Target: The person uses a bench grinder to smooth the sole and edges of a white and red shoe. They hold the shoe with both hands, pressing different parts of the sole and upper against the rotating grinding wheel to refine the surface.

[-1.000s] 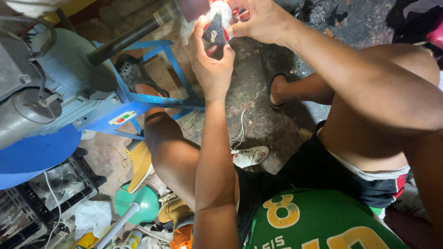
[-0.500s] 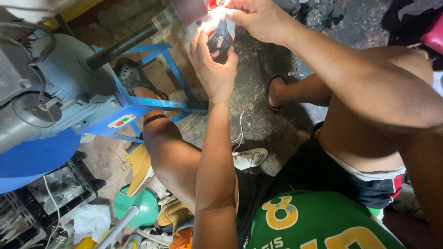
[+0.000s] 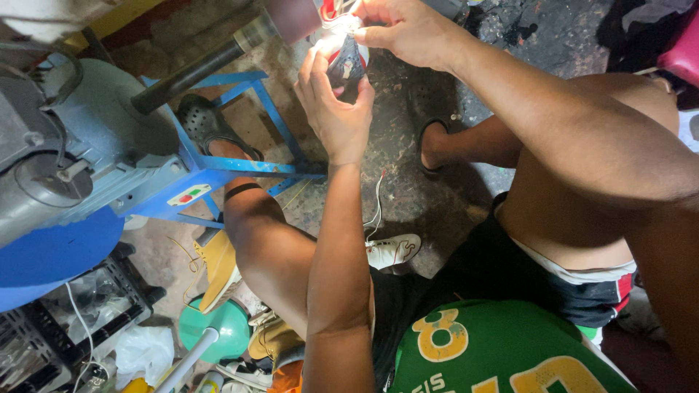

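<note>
Both my hands are raised at the top of the head view around a small shoe upper (image 3: 346,60), dark blue with white and red parts, brightly lit. My left hand (image 3: 333,109) grips it from below with thumb and fingers around its sides. My right hand (image 3: 408,30) pinches its top edge from the right. The piece sits at the end of a dark metal arm (image 3: 211,62) that sticks out from a grey and blue machine (image 3: 80,167). Part of the piece is hidden by my fingers.
My bare knees, black sandals (image 3: 207,124) and the green shirt (image 3: 502,349) fill the lower view. On the rough floor lie a white shoe (image 3: 392,251), a tan shoe (image 3: 215,266), a green funnel-shaped thing (image 3: 218,331), a black crate (image 3: 80,320) and a blue stand frame (image 3: 255,164).
The hands and the shoe piece have shifted slightly up and to the right in view. The grip on the piece is the same.
</note>
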